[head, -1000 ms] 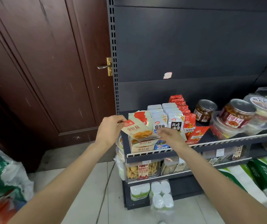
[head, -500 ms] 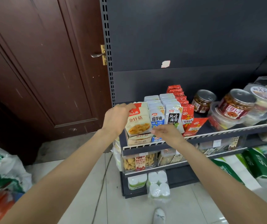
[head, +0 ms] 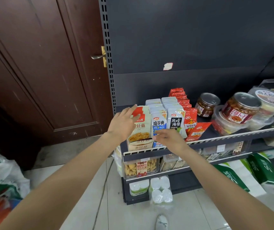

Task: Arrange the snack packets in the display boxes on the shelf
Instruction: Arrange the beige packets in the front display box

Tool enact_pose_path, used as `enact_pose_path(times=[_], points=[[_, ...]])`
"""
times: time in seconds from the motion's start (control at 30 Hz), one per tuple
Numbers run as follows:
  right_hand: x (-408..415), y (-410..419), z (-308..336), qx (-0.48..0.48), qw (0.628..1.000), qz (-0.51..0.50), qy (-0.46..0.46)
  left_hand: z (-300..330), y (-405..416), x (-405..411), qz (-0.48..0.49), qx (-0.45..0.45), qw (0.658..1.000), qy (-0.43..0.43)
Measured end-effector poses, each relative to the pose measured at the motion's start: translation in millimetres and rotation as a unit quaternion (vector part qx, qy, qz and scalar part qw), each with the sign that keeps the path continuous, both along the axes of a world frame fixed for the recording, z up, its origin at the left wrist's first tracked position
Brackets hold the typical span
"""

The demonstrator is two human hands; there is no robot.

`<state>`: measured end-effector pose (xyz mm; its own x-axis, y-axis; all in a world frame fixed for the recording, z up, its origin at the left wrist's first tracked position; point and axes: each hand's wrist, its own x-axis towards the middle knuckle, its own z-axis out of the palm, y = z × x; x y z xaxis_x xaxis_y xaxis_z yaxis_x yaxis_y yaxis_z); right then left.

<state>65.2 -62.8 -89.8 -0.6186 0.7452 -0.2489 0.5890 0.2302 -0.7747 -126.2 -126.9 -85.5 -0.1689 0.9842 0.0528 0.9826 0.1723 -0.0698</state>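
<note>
Left hand [head: 123,124] has fingers straight, flat against the top of the cream packets [head: 140,125] standing in the leftmost display box [head: 139,146] on the shelf [head: 232,136]. Right hand [head: 170,138] is loose and holds nothing, fingertips just beside the box front. Packets look light, thin and floppy, probably slick film; best pinched at the top seam.
</note>
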Motion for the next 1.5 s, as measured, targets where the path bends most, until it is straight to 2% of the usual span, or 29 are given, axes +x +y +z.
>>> enact_pose_path(times=[0.1, 0.23, 0.37, 0.43, 0.57, 0.73, 0.8, 0.93, 1.0, 1.07, 1.2, 1.3, 1.43, 1.5], points=[[0, -1, 1, 0.014, 1.000, 0.010, 0.002, -3, -2, -4, 0.011, -0.059, 0.997, -0.045], [0, -3, 3, 0.015, 1.000, 0.013, 0.005, -3, -7, -8, 0.003, -0.060, 0.993, -0.099], [0, -5, 1, 0.015, 1.000, 0.009, 0.007, -2, -22, 4, -0.046, -0.013, 0.974, -0.222], [0, -6, 2, 0.014, 1.000, 0.005, 0.007, -1, -28, 11, -0.071, -0.038, 0.954, -0.290], [-1, -9, 1, 0.020, 1.000, -0.008, 0.006, -7, -33, 16, -0.096, -0.068, 0.947, -0.299], [-1, -13, -2, -0.006, 0.998, -0.038, 0.046, -17, -31, 18, -0.019, -0.004, 0.948, -0.316], [-1, -14, -3, -0.040, 0.995, -0.066, 0.067, -16, -29, 19, 0.011, 0.026, 0.938, -0.346], [-3, -16, 0, -0.091, 0.989, -0.092, 0.071, -2, -34, 18, 0.025, 0.059, 0.895, -0.442], [-3, -18, 7, -0.105, 0.985, -0.111, 0.077, 9, -39, 16, 0.025, 0.093, 0.892, -0.441], [-4, -16, 12, -0.076, 0.985, -0.134, 0.083, 25, -43, 12, 0.022, 0.152, 0.889, -0.432], [-10, -11, 25, -0.057, 0.983, -0.157, 0.079, 61, -55, 4, 0.017, 0.226, 0.829, -0.511], [-18, -9, 35, -0.143, 0.964, -0.197, 0.104, 73, -66, 1, -0.005, 0.247, 0.811, -0.531], [-25, -10, 43, -0.158, 0.960, -0.205, 0.104, 80, -74, 1, -0.008, 0.303, 0.771, -0.561], [-26, -13, 48, -0.213, 0.942, -0.214, 0.148, 84, -76, 2, -0.015, 0.307, 0.765, -0.566]])
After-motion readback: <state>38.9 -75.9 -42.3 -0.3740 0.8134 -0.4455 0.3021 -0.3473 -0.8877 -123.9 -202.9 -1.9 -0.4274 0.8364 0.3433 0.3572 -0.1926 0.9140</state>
